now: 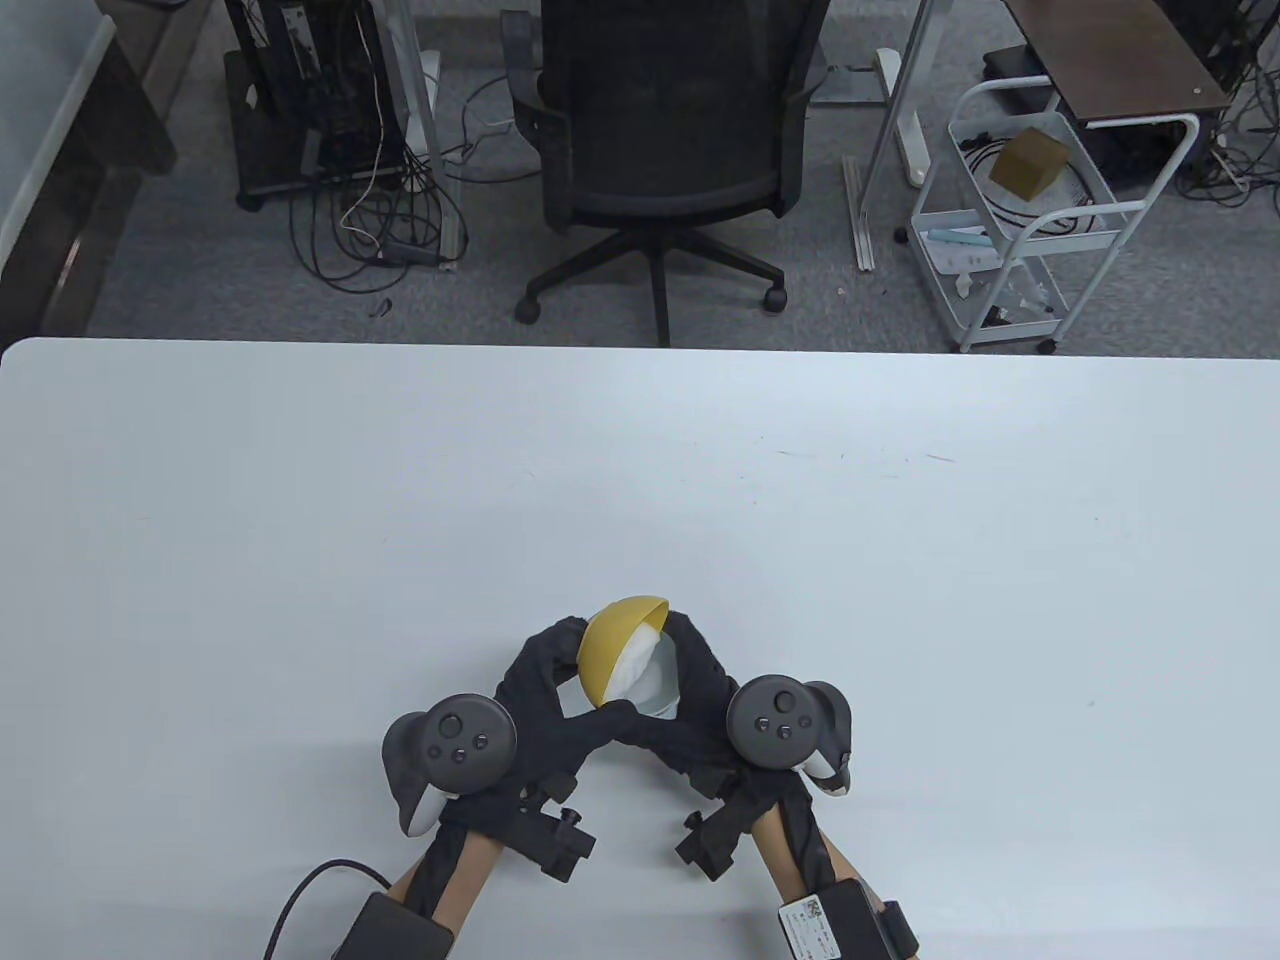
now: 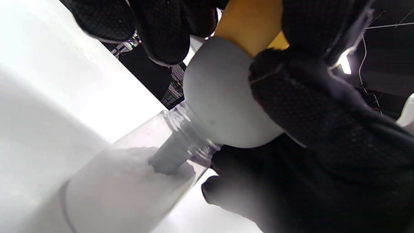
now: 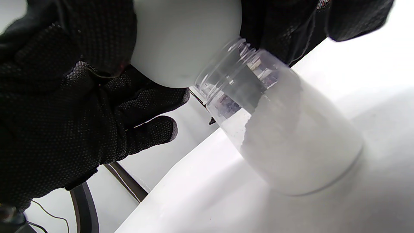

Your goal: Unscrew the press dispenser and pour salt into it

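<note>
Both hands are working close in at the near table edge, roughly 6 o'clock on the table (image 1: 900,560). Left hand (image 1: 535,700) and right hand (image 1: 715,715) are closing in from either side on one press dispenser, fingers curling around its white-and-yellow pump head (image 1: 625,655). The head is sitting between the two hands, so neither is clearly nearer; left is wrapping from 9 o'clock, right from 3 o'clock. In the wrist views the clear jar (image 3: 284,136) is standing base-down on the table, already partly full of white salt (image 2: 129,181), its threaded neck (image 2: 190,136) showing bare below the head, with the dip tube (image 2: 168,158) poking into the salt. The long axis is running up from the table, head slightly tilted off the neck. I'm reading this as the head coming loose or going back on; can't tell which. Exact grip on the jar body is hidden. Count: one dispenser, one head, one jar, two hands. Beyond the far edge at 12 o'clock, one office chair (image 1: 665,140); at 2 o'clock, one white cart (image 1: 1030,220).
</note>
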`<state>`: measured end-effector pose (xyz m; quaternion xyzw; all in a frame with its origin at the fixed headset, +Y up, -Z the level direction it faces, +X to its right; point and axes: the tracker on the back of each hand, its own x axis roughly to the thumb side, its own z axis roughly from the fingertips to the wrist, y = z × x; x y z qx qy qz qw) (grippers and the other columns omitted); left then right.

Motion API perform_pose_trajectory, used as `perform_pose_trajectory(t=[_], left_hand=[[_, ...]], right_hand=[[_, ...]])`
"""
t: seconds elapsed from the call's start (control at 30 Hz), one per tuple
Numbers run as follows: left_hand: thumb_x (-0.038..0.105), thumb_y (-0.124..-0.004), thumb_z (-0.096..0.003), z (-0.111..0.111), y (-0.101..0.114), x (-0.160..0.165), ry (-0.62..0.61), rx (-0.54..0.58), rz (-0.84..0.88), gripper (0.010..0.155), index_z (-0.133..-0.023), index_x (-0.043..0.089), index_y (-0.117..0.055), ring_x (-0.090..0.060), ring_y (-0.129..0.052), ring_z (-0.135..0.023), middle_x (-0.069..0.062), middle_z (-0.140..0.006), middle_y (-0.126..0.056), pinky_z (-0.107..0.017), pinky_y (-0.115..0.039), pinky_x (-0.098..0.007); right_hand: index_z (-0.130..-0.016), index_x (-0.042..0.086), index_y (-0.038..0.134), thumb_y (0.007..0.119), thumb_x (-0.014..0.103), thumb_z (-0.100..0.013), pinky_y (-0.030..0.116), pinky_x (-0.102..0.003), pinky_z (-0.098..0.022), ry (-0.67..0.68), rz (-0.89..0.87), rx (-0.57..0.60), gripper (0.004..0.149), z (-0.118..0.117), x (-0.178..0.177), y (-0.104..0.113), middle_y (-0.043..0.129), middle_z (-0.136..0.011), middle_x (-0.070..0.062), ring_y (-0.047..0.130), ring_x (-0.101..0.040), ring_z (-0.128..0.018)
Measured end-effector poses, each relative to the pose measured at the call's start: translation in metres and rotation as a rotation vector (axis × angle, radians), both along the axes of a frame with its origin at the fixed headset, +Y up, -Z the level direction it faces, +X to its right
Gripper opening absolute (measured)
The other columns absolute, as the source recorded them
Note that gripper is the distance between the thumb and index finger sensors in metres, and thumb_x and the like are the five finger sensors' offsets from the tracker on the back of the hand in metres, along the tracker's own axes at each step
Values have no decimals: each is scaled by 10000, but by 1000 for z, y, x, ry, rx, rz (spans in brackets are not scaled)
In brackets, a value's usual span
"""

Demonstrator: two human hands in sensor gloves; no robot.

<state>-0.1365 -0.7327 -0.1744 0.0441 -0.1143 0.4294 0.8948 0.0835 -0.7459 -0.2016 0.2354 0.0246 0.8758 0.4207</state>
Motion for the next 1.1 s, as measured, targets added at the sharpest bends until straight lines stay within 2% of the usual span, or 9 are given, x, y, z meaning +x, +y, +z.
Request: perform_pose_trajectory(t=[1.1], left_hand=[[606, -857, -446, 0, 1, 0, 3, 9, -13, 895, -1106, 184, -423, -384, -852, -968, -179, -1178, -607, -672, -716, -646]], right_hand=[[-1138, -197, 264, 805, 509, -530, 539, -812, -590, 2, 3, 0, 1078, 0, 0, 0, 534, -1083, -429, 666, -627, -920]])
